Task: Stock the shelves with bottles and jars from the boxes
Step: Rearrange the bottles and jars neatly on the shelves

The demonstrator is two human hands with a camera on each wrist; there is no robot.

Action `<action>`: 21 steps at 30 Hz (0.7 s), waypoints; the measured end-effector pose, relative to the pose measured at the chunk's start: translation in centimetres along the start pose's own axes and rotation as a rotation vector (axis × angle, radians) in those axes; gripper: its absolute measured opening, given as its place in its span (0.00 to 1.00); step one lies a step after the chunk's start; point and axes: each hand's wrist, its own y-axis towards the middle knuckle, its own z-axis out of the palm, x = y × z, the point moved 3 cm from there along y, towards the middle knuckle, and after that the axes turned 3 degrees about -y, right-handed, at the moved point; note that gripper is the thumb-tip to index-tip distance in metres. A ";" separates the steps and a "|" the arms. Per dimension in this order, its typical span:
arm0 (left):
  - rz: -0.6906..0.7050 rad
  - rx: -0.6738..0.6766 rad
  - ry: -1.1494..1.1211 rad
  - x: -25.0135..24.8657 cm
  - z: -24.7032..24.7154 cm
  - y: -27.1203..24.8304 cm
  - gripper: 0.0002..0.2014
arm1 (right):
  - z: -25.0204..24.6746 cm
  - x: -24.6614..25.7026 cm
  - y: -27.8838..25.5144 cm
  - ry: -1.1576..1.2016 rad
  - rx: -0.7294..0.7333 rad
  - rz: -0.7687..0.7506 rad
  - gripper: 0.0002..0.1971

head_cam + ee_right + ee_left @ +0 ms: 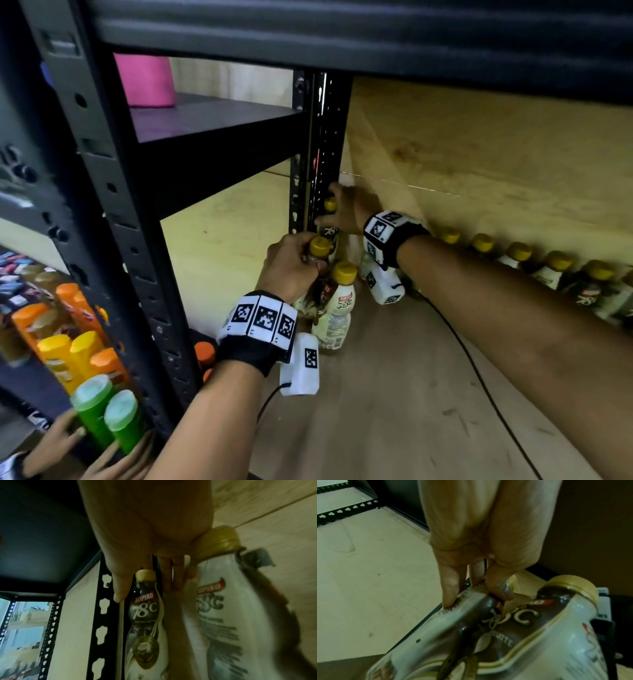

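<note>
Fingers of the left hand [291, 263] are curling round the neck of a waisted plastic coffee bottle [488, 635], just under its ridged gold cap [320, 244]. Beyond that grip, the right hand [349, 209] is clasping the rearmost bottle [329, 222] beside the perforated black post [322, 144], on the pale wooden shelf board [394, 394].

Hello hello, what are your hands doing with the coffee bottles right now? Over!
Left hand grips a gold-capped bottle by its neck. Right hand reaches round the corner bottle, grip unclear. Black shelf post crowds that corner.
</note>
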 end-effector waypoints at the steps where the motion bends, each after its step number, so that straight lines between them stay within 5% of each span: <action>1: 0.001 0.002 -0.003 0.0 0.0 0.0 0.16 | 0.3 0.2 0.2 -0.017 0.045 -0.023 0.42; 10: 0.011 -0.011 0.002 0.1 0.0 0.0 0.16 | 0.3 -1.8 0.0 -0.046 -0.009 -0.029 0.32; 17: 0.009 -0.009 -0.017 -0.1 0.0 -0.1 0.15 | -0.7 -1.5 -1.2 -0.061 0.049 -0.034 0.40; 21: 0.021 -0.004 0.005 0.1 0.0 0.0 0.15 | -2.4 -3.8 -2.9 -0.110 0.083 -0.008 0.23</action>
